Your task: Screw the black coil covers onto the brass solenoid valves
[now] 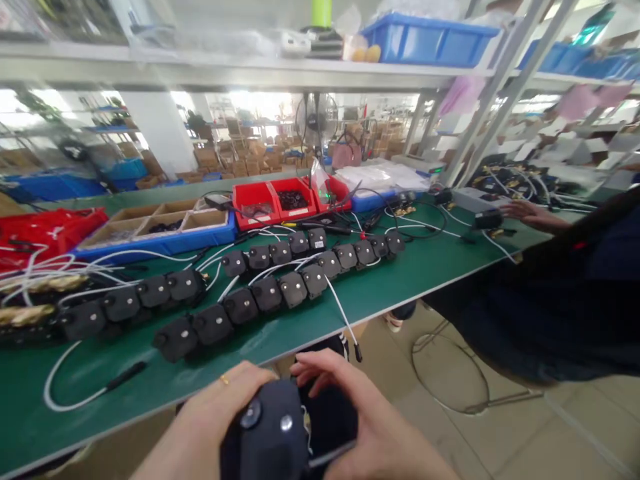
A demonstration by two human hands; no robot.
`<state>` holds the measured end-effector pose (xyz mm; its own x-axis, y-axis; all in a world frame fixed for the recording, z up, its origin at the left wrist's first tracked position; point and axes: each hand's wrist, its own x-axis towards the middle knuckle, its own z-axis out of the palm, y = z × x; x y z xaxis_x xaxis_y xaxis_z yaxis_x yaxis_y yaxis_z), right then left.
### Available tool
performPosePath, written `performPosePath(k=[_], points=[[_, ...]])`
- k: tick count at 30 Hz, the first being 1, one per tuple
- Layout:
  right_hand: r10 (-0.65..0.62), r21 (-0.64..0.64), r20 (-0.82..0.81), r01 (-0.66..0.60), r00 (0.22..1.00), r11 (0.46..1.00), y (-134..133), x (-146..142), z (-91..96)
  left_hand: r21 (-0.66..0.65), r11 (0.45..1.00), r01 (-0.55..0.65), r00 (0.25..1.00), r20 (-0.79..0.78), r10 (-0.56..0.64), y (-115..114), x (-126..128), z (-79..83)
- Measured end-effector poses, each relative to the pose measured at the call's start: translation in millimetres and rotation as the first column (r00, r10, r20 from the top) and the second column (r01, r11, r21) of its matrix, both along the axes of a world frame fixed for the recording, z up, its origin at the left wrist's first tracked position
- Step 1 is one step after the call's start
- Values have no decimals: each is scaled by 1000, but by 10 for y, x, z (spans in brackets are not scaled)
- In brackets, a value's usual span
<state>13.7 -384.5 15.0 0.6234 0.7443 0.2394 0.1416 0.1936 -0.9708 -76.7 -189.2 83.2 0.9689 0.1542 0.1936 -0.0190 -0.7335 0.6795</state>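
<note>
Close to me, below the bench edge, is a boxy black plastic unit (274,427) with a shiny screw and a round knob on its face. My left hand (213,413), wearing a gold ring, grips its left side and top. My right hand (373,420) curves around the right side, fingertips near the top edge and thumb low by a short white cable (333,456). Small wires show at the unit's right side. The unit's lower part is cut off by the frame. Rows of similar black units (243,305) stand on the green bench (280,333).
Behind the rows are red bins (255,207) of small parts and a blue divided tray (165,243). A white cable with a black plug (358,352) hangs over the bench edge. At right, a co-worker's hand (533,215) reaches over the bench. A shelf (225,75) crosses above.
</note>
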Motion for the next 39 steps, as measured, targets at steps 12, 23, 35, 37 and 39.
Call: performPosePath(k=[12, 23, 35, 37, 39], points=[[-39, -133, 161, 61, 986, 989, 3, -354, -390, -106, 994, -3, 991, -135, -11, -343, -355, -711], [-131, -175, 125, 152, 983, 973, 164, -530, -403, -345, 905, -248, 944, -295, 146, -297, -363, -719], [-154, -207, 123, 177, 980, 962, 208, -592, -446, -416, 856, -307, 930, -324, 177, -277, -368, -837], [-181, -210, 118, 202, 976, 957, 229, -622, -439, -437, 833, -338, 918, -350, 189, -294, -375, -854], [-226, -204, 77, 237, 971, 950, 262, -657, -427, -474, 789, -390, 901, -374, 220, -328, -384, -869]])
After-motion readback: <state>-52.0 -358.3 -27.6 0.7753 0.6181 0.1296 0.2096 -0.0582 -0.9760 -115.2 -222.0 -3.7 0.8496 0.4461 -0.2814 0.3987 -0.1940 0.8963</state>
